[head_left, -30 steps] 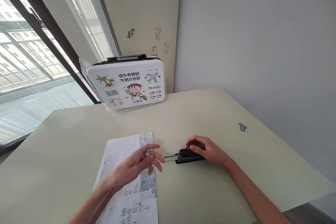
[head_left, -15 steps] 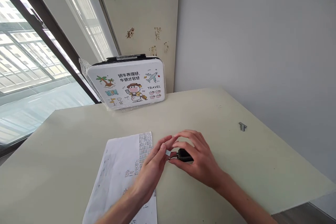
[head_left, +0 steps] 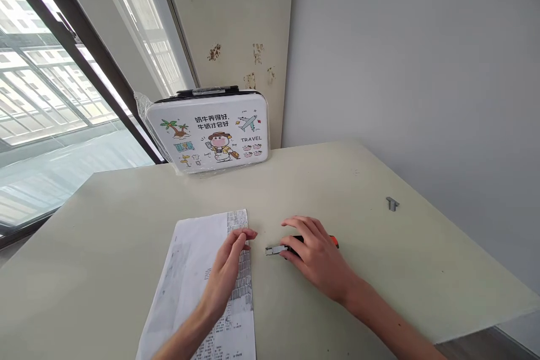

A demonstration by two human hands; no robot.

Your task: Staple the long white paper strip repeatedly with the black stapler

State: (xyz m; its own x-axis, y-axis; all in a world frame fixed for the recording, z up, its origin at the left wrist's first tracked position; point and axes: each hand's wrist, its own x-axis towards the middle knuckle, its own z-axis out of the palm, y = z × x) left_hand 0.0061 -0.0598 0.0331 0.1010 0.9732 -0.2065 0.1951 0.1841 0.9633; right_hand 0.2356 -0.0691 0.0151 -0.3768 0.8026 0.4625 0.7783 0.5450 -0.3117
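A black stapler (head_left: 276, 250) with a silver metal front and an orange-red rear end lies low over the table. My right hand (head_left: 314, 256) is closed around its body, thumb on the near side and fingers over the top, covering most of it. The silver nose points left, out past my fingertips. My left hand (head_left: 230, 259) hovers over the right edge of the printed paper sheets (head_left: 189, 270), apart from the stapler. Its fingers are loosely bent with the thumb alongside, and nothing shows in them. Whether it touches the paper I cannot tell.
Small grey staple strips (head_left: 392, 203), arranged in a T shape, lie on the table (head_left: 320, 180) to the right. A white cartoon-printed travel case (head_left: 211, 135) in clear plastic stands at the back. Beyond are a window (head_left: 50, 95) on the left and a grey wall (head_left: 400, 56).
My left hand has moved left, off the stapler's front and over the paper. The silver nose now shows fully. My right hand keeps hold of the stapler, its orange-red end now visible.
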